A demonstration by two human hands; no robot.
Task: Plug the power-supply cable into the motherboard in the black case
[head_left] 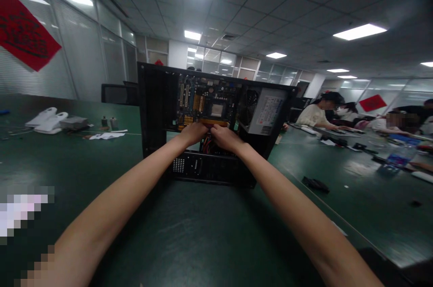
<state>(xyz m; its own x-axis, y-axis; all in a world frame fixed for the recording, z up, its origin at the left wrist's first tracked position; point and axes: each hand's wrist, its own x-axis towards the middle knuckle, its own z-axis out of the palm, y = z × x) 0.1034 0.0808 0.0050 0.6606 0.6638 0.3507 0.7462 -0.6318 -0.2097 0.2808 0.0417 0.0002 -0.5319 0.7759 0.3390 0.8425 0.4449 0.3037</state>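
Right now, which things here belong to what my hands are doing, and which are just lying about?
In hand: left hand, right hand, open computer case, motherboard, power supply, red cables.
Lying about: white plastic pieces, loose papers, black object.

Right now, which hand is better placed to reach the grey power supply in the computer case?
Probably the right hand: it lies nearer the power supply; the left hand would cross over it.
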